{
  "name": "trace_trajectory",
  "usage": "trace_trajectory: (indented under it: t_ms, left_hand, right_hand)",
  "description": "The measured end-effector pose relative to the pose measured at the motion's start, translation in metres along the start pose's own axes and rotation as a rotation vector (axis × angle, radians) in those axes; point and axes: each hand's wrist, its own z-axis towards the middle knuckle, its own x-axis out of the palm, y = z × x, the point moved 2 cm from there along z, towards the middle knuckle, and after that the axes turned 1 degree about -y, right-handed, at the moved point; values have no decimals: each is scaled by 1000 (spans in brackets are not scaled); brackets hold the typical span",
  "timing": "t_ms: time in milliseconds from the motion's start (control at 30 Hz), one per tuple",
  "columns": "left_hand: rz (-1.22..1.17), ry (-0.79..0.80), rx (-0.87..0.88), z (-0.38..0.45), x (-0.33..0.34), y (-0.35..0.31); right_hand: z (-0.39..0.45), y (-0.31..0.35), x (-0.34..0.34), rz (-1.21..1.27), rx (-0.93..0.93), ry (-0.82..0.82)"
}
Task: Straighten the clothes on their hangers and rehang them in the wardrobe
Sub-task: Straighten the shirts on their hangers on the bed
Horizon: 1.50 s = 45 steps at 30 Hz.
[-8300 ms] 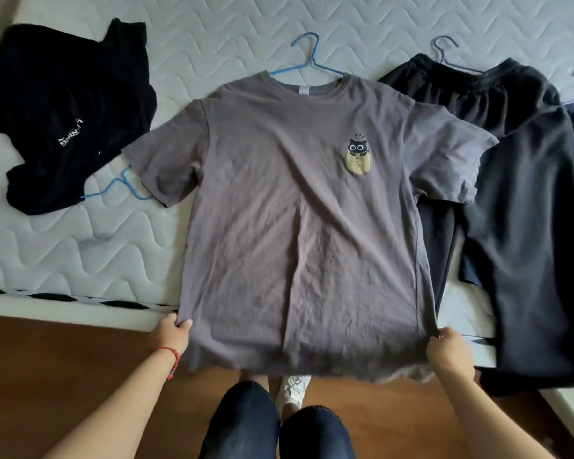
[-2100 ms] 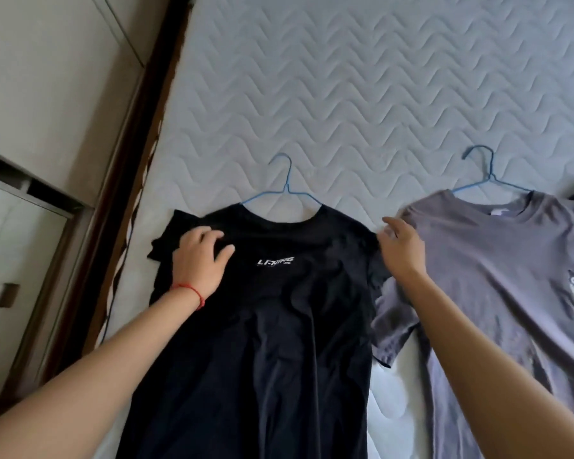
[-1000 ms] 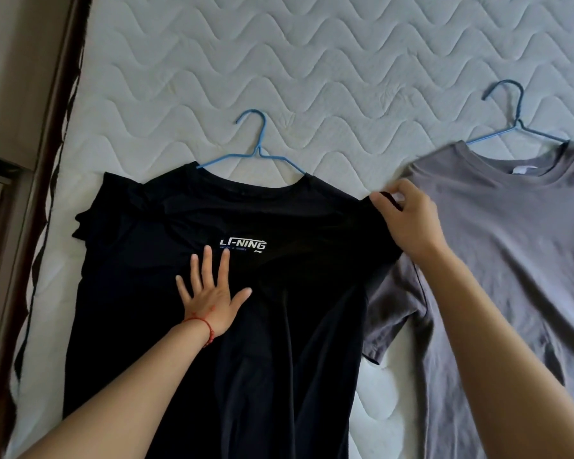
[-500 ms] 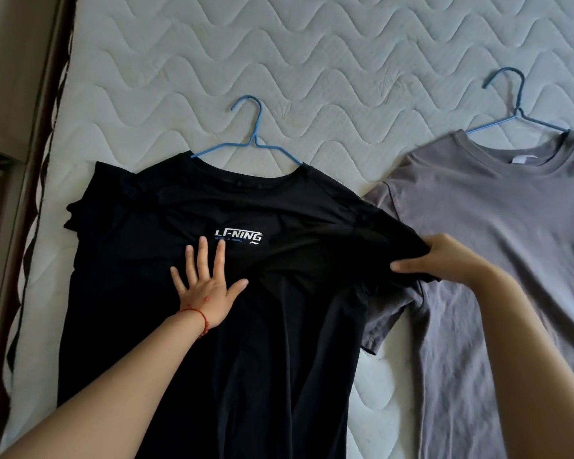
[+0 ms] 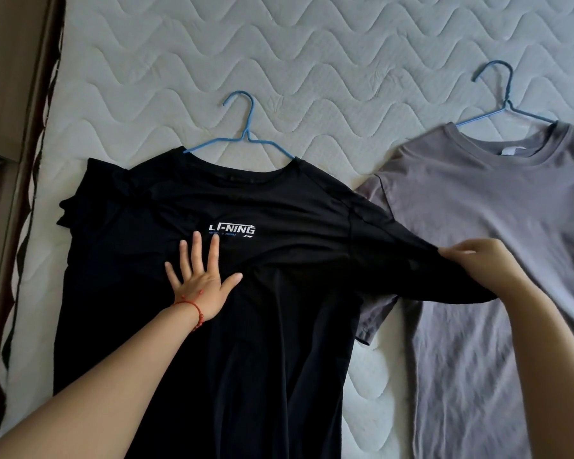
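A black T-shirt [image 5: 279, 326] with a white chest logo lies flat on the mattress [image 5: 312, 61], on a blue hanger [image 5: 242, 127]. My left hand [image 5: 201, 276] presses flat on its chest, fingers spread, just below the logo. My right hand [image 5: 481, 263] pinches the end of the shirt's right sleeve, which is stretched out sideways over the grey T-shirt [image 5: 494, 226]. The grey T-shirt lies to the right on its own blue hanger [image 5: 501, 94]. The black shirt's left sleeve is bunched near the shoulder.
A dark wooden bed frame [image 5: 37, 127] runs along the mattress's left side, with a pale cabinet front [image 5: 0, 77] beyond it. Bare quilted mattress fills the area above both hangers.
My right hand has drawn the black sleeve further right, across the grey shirt, stretching it flat. My left hand has stayed pressed on the chest.
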Motion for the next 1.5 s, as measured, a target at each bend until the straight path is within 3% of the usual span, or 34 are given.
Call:
trace_trajectory:
  t_ms: [67,133,233,467,567,633,733,800,1033,1267,1500]
  left_hand:
    - [3,-6,2,1,0,0]
    - [5,-10,6,1,1,0]
    - [17,-19,12,1,2,0]
    - [14,-75,61,-5,1,4]
    - [-56,-118,110,-11,-7,8]
    - [-153,-321,169,-7,-30,14]
    - [-110,-747,223,20,-80,35]
    - [-54,-832,189,50,-115,49]
    - [168,-629,166,120,-148,41]
    - [172,-741,177,136,-157,32]
    - [-365,-676,51,191,-197,24]
  right_hand:
    - [0,-8,-3,-272,91,-101]
    - [-10,-6,-2,-371,129,-262]
    - [-26,13,18,-326,-56,-385]
    - [-63,123,138,-185,-635,-216]
    - [-57,156,178,-200,-671,-106]
    - [-42,167,180,-157,-626,-162]
    - [-13,172,163,-169,-543,-270]
    - [4,171,151,-280,-510,-320]
    - [39,184,138,-550,-555,-415]
    - [52,197,135,-670,-657,-420]
    - [96,238,117,-579,-623,-347]
